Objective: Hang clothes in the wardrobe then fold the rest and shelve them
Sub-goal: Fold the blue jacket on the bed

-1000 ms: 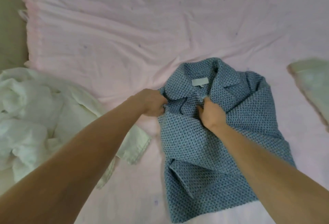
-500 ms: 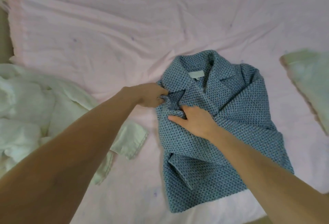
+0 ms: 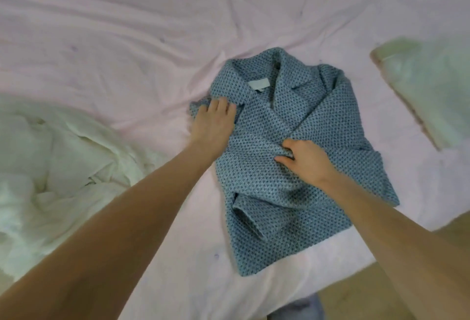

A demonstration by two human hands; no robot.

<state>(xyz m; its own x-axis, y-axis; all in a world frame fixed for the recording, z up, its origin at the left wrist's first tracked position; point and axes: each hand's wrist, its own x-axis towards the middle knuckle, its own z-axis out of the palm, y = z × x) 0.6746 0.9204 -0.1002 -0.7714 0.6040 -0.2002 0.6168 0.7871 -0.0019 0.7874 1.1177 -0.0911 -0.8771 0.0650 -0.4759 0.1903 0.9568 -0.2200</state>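
From the head view, I saw the blue jacket (image 3: 292,167) lying near the bed's (image 3: 127,39) front edge. My left hand (image 3: 213,121) pressed flat on its shoulder, fingers straight; my right hand (image 3: 305,162) pinched a fold mid-chest. White clothes (image 3: 50,154) lay piled at the left edge.

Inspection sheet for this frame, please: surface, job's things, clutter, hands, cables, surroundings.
Surface: pink bedsheet, wrinkled, covering the bed.
Job's things: blue patterned jacket lying partly folded on the sheet, collar and white label away from the person. White garment pile crumpled to the left of it.
Clutter: pale folded cloth at the right edge, blurred.
Hands: left hand flat on the jacket's left edge, fingers straight; right hand in a grip on a bunch of jacket fabric.
Cables: nothing seen.
Surroundings: tan floor at bottom right.
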